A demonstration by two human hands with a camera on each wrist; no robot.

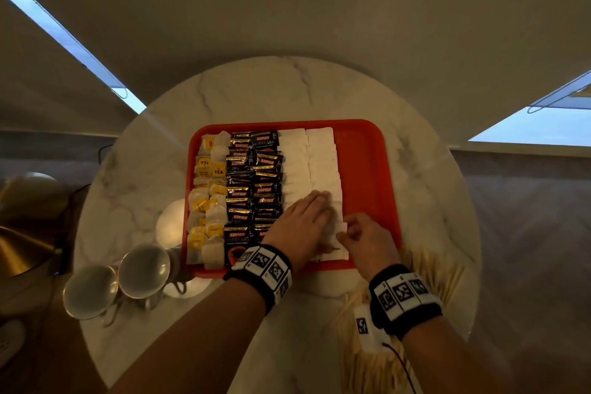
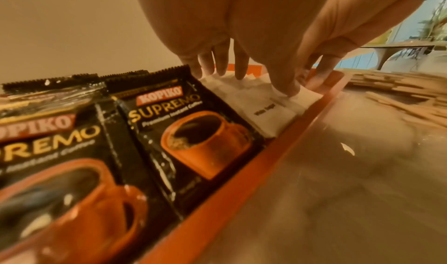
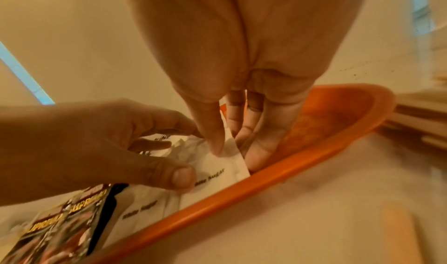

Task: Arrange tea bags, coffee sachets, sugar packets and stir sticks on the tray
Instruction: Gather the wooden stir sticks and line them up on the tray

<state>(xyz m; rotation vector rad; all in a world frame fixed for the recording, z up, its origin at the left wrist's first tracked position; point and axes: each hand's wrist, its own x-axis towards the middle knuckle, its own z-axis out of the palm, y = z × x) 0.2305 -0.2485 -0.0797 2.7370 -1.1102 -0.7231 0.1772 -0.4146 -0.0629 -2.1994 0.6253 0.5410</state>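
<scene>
An orange tray (image 1: 367, 144) holds tea bags (image 1: 208, 195) on the left, black coffee sachets (image 1: 252, 176) in the middle and two columns of white sugar packets (image 1: 307, 163). My left hand (image 1: 303, 217) lies flat on the near sugar packets (image 2: 266, 115), fingers straight, beside a coffee sachet (image 2: 193, 134). My right hand (image 1: 361, 233) pinches the corner of one sugar packet (image 3: 225, 165) between thumb and fingers at the near end of the right column. Wooden stir sticks (image 1: 431, 265) lie on the table right of the tray.
The tray stands on a round marble table (image 1: 256, 89). Two glass cups (image 1: 89, 288) (image 1: 145, 269) stand at the front left, close to the tray's corner, with a pale round dish (image 1: 171, 224) behind them. The tray's right strip is bare.
</scene>
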